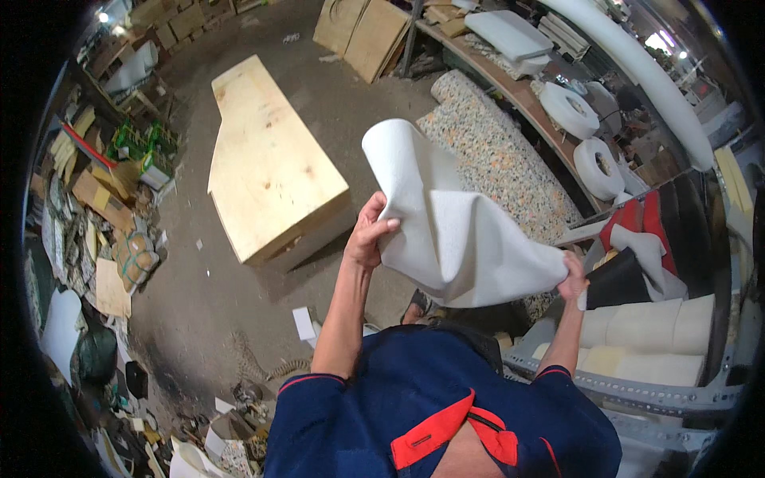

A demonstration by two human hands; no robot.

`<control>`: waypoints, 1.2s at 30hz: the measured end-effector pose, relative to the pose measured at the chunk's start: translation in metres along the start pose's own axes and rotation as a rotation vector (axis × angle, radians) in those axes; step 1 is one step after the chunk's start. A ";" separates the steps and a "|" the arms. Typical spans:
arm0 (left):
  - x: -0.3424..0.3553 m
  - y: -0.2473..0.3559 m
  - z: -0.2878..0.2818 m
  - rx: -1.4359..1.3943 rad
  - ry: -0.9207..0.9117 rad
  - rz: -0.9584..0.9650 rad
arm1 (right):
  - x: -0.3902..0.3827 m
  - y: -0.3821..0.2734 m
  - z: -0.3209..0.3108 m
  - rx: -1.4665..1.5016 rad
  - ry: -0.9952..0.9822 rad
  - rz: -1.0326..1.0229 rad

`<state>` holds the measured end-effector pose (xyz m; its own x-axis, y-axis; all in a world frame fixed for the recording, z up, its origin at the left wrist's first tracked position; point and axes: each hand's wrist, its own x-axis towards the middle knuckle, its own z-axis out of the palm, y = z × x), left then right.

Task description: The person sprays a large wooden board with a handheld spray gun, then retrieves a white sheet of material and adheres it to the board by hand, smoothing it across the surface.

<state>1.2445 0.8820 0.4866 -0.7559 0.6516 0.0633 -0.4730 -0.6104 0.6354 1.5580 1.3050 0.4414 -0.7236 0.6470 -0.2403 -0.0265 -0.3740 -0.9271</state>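
Note:
A white sheet of soft-looking material [446, 239], partly rolled at its upper left end and creased through the middle, is held up in front of me. My left hand [370, 231] is closed on its left edge, thumb over the front. My right hand [570, 279] grips its lower right end. Behind the sheet lies a long roll of speckled foam [494, 159]. Left of the sheet, on the floor, stands a pale plywood box [271, 175] with an angled side.
Scrap piles [119, 207] line the left. Board stacks [355, 40] lean at the back. A shelf [486, 72] with white rolls [567, 107] runs along the right, with red and black pieces [649, 215] and cream foam blocks [645, 334] beside me. A coiled hose [283, 368] lies by my feet.

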 end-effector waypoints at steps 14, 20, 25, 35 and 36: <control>-0.025 0.013 0.024 -0.090 -0.266 0.506 | 0.127 0.110 -0.014 -0.200 -0.384 0.336; -0.044 0.033 0.021 -0.047 -0.147 0.689 | 0.223 0.080 0.126 -1.277 -0.506 0.026; -0.062 0.051 0.030 0.051 -0.133 0.750 | 0.235 0.044 0.253 -0.586 -0.634 0.045; -0.092 0.133 0.021 0.443 0.119 0.893 | 0.169 -0.022 0.293 0.289 -1.228 0.285; -0.092 0.133 0.018 0.541 0.157 0.939 | 0.169 -0.025 0.288 0.378 -1.264 0.211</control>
<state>1.2597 0.7490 0.5791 -0.7788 -0.0581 0.6246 0.5543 -0.5299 0.6419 1.2379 1.2322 0.5066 -0.8697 -0.4246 0.2518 0.1246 -0.6824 -0.7202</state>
